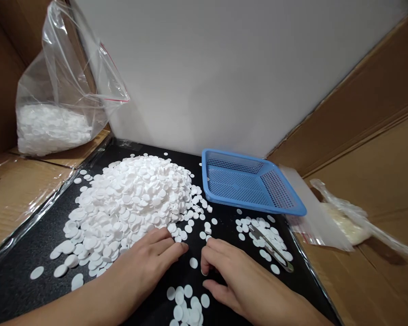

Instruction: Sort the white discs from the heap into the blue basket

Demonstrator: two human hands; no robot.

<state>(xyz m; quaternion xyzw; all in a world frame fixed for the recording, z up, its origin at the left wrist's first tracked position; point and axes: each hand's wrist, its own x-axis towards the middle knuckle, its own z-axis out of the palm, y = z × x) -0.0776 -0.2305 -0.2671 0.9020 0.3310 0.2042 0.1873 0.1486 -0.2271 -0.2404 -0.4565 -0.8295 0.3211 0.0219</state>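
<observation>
White discs form a broad heap left of centre on the black counter, with strays around its edges. Left hand rests at the heap's lower right edge, fingers curled downward — whether it has hold of any disc, I cannot tell. Right hand, lower centre-right, is half open, thumb apart from the bent fingers, no disc visible in that gap. One disc lies between the hands; a small cluster sits at bottom centre. Metal tweezers lie across scattered discs at centre-right, below a blue perforated plastic basket. Upper left, a clear zip bag holds more discs.
</observation>
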